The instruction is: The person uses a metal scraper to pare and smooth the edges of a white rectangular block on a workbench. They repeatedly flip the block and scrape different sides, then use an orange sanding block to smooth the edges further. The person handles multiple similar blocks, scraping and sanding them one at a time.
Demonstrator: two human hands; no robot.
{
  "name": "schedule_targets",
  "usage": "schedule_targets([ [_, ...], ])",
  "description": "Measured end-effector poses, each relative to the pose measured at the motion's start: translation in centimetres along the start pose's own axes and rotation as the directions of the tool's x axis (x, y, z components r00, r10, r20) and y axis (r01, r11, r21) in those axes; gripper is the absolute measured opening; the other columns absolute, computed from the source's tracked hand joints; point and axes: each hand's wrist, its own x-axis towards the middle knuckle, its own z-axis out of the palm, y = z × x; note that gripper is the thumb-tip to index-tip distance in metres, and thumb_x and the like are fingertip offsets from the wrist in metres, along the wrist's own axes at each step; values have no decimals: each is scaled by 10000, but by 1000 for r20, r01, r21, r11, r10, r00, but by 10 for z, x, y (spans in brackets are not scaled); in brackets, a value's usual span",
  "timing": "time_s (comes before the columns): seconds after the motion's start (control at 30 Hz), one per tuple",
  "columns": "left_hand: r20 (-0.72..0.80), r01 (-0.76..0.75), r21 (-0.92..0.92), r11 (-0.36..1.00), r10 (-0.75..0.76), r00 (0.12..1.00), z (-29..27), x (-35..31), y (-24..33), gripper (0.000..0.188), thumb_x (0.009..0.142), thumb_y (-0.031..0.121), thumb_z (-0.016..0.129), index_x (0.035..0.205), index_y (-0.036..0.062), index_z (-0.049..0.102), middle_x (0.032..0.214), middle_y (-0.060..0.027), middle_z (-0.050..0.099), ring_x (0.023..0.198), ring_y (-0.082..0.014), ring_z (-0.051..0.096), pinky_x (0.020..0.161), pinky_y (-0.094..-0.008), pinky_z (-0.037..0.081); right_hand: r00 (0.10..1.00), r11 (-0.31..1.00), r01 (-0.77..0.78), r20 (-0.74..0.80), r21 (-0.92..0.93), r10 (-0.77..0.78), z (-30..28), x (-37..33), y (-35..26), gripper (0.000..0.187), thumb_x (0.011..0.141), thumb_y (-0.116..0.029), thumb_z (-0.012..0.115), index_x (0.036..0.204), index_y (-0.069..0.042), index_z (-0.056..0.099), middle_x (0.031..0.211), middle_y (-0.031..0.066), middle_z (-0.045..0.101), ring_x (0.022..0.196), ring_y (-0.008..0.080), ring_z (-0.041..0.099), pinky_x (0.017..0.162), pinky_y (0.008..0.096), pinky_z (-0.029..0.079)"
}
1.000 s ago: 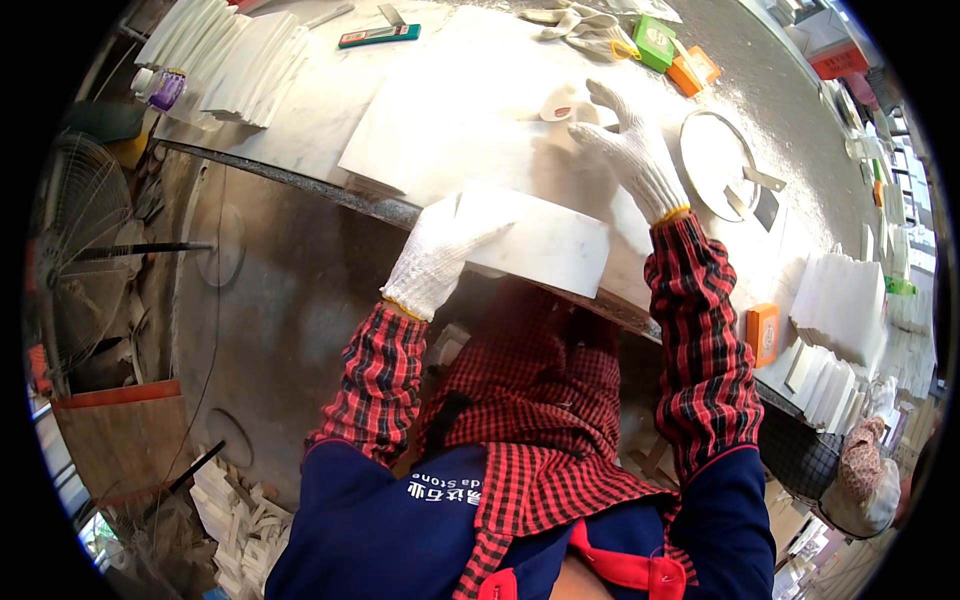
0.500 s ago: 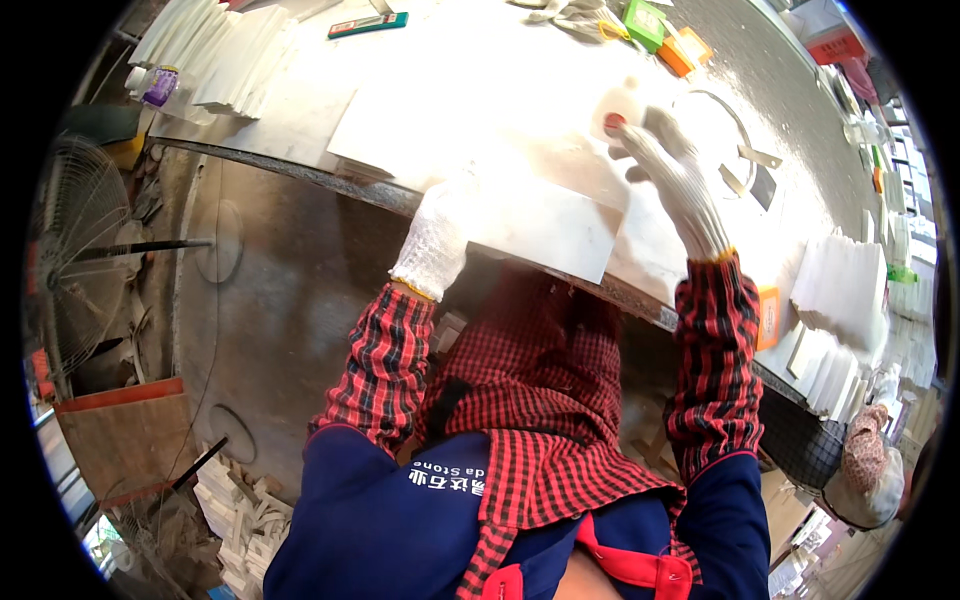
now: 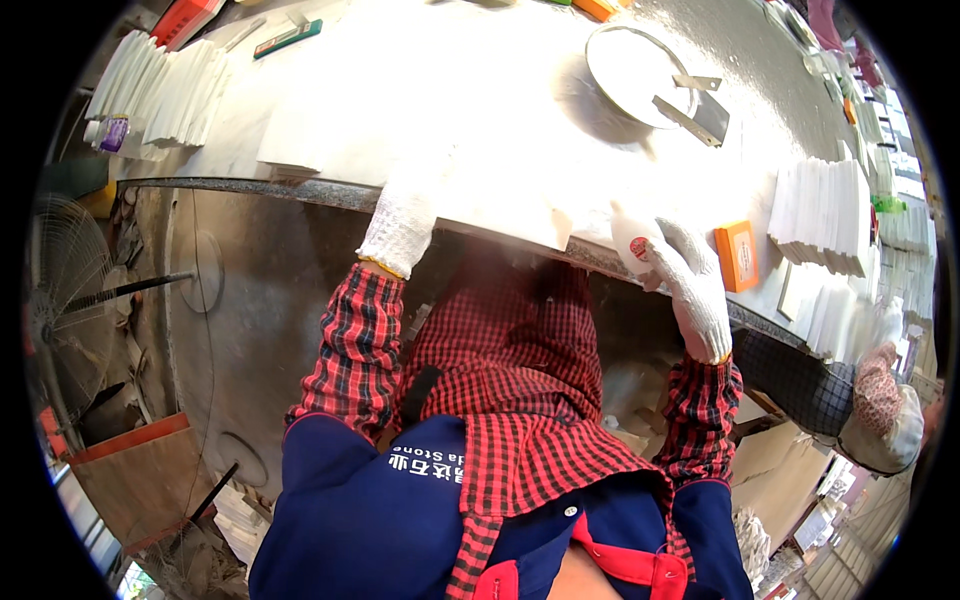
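Note:
My right hand (image 3: pixel 692 285), in a white knit glove, is wrapped round a small white bottle (image 3: pixel 630 235) with a red round mark. It holds the bottle tilted at the table's front edge, just right of a pale stone slab (image 3: pixel 520 225). My left hand (image 3: pixel 400 222), gloved too, rests at the near edge of this slab; strong glare washes out its fingers. Another pale slab (image 3: pixel 290 140) lies to the left. Beyond my right hand are a round pan (image 3: pixel 625 75) and putty knives (image 3: pixel 700 112) at its rim.
An orange box (image 3: pixel 737 256) and stacked white tiles (image 3: pixel 822 215) stand at the right. More stacked pieces (image 3: pixel 185 95), a purple-labelled bottle (image 3: pixel 113 134) and a green tool (image 3: pixel 288 38) are at the left. A fan (image 3: pixel 70 280) stands beside the table; another person (image 3: pixel 875 410) is at right.
My right hand has drawn back toward me with the bottle, from over the tabletop to its front edge. The whole view has shifted, bringing the pan further into sight.

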Motion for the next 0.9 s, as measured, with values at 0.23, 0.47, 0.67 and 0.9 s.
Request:
schedule_targets([
  [0.23, 112, 152, -25, 988, -149, 983, -15, -1, 8, 400, 1066, 287, 521, 1257, -50, 621, 999, -104, 698, 766, -170, 709, 590, -298, 586, 1000, 997, 9, 18, -82, -7, 8, 9, 2, 391, 974, -240, 647, 1250, 37, 645, 965, 106, 696, 734, 122, 644, 621, 239, 505],
  [0.47, 80, 197, -63, 978, -191, 978, -9, 0, 20, 408, 913, 83, 578, 1299, -44, 613, 1162, -181, 676, 1028, -307, 656, 886, -382, 537, 999, 994, -8, 31, -110, 11, 15, 15, -13, 377, 971, -235, 645, 1239, 29, 664, 968, 94, 692, 734, 118, 620, 627, 257, 513],
  [0.67, 325, -327, 787, 524, 99, 941, -21, -8, 28, 353, 821, 28, 630, 1168, -22, 665, 1125, -213, 674, 1069, -361, 631, 993, -444, 483, 998, 966, -64, -34, -249, 58, 19, 15, -17, 414, 960, -252, 671, 1271, 20, 655, 956, 85, 678, 728, 119, 602, 663, 265, 511],
  [0.9, 379, -384, 851, 357, 89, 921, -21, -10, 35, 293, 851, 52, 615, 1129, -15, 678, 1113, -200, 679, 1092, -343, 620, 1007, -440, 471, 998, 964, -69, -28, -259, 64, 20, 16, -17, 413, 957, -256, 681, 1273, 9, 659, 952, 86, 674, 742, 116, 602, 684, 271, 511],
])
